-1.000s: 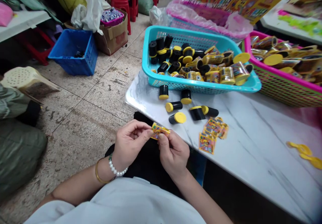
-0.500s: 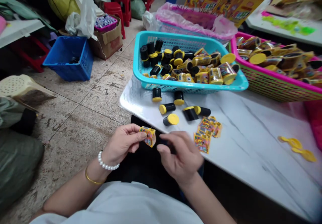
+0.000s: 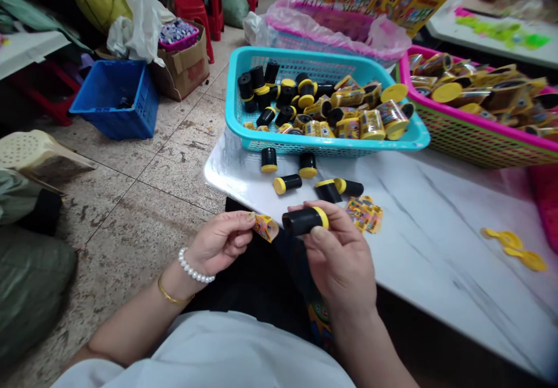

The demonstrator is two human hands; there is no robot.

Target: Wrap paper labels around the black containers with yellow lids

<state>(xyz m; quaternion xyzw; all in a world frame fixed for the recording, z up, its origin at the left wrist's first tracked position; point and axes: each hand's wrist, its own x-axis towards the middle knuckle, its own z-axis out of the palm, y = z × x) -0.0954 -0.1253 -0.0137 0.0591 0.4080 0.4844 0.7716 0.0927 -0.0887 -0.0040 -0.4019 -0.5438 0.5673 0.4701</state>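
Observation:
My left hand pinches a small printed label sleeve, yellow and orange, with its open end facing right. In my right hand is a black plastic canister with a yellow end cap, lying sideways between thumb and fingers. Its capless end points left toward the sleeve, a small gap apart. Several similar black canisters stand or lie on the marble-patterned table beyond my hands. A pile of printed labels lies behind my right hand, partly covered by it.
A turquoise basket holds black canisters and labelled ones. A pink-rimmed basket to its right is full of labelled pieces. Two yellow plastic pieces lie on the table's right. A blue crate and a pale stool stand on the floor.
My right hand has taken hold of the canister with the wide yellow cap from the table and brought it beside the sleeve. The left hand has shifted slightly right, still pinching the sleeve.

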